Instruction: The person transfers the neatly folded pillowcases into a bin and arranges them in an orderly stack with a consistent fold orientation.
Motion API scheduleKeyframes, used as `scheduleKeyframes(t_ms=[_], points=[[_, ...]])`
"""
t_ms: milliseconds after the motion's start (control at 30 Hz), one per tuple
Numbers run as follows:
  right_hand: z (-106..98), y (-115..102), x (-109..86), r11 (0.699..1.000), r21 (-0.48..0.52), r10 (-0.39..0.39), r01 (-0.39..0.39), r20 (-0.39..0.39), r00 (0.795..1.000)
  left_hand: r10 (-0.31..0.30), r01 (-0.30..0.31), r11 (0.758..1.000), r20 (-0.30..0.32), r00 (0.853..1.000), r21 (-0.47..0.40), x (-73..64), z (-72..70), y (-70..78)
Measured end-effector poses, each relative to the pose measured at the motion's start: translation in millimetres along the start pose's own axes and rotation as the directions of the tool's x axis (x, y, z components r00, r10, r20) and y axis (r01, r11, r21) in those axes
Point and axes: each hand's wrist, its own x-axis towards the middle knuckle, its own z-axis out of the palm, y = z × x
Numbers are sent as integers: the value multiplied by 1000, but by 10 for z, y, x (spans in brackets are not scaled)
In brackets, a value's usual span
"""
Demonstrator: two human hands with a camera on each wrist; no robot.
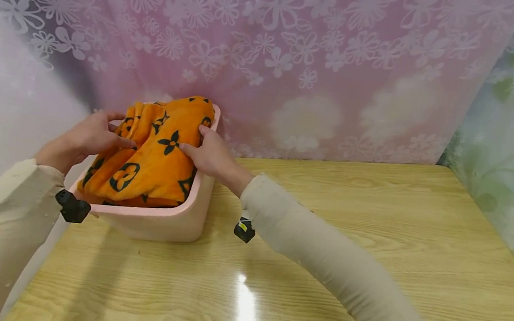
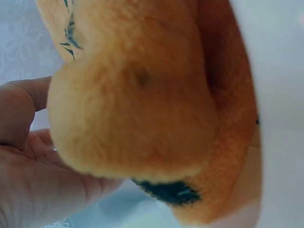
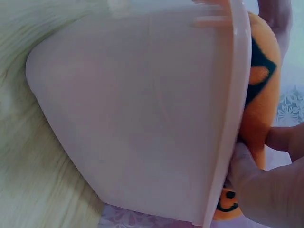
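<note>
A folded orange fleece blanket (image 1: 157,157) with dark flower motifs fills a pink plastic bin (image 1: 144,212) and bulges above its rim. My left hand (image 1: 98,135) grips the folds along the blanket's left side. In the left wrist view, the thumb and fingers of the left hand (image 2: 38,166) pass partly behind a thick fold of the blanket (image 2: 133,104), which hides their tips. On the other side, my right hand (image 1: 212,152) pinches the blanket's edge. The right wrist view shows one finger of the right hand (image 3: 270,180) tucked between the bin's rim (image 3: 237,95) and the cloth.
The bin stands at the left end of a wood-grain table (image 1: 346,238), close to a pink flowered curtain (image 1: 270,55) at the back. A pale wall surface (image 1: 18,86) lies at the left, and a green floral curtain (image 1: 508,130) hangs on the right.
</note>
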Motion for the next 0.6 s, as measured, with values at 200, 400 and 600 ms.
scheduleKeyframes(t_ms=[200, 400, 600], points=[[-4, -49, -51, 998, -61, 7, -5, 33, 999, -8, 8, 1000, -17, 1000, 4, 1, 43, -14], [-39, -15, -148, 985, -126, -103, 114, 95, 990, 16, -17, 1000, -56, 998, -19, -27, 59, 82], [-170, 88, -194, 950, -206, -215, 233, 104, 971, 84, -82, 996, -70, 994, 27, -63, 201, 335]])
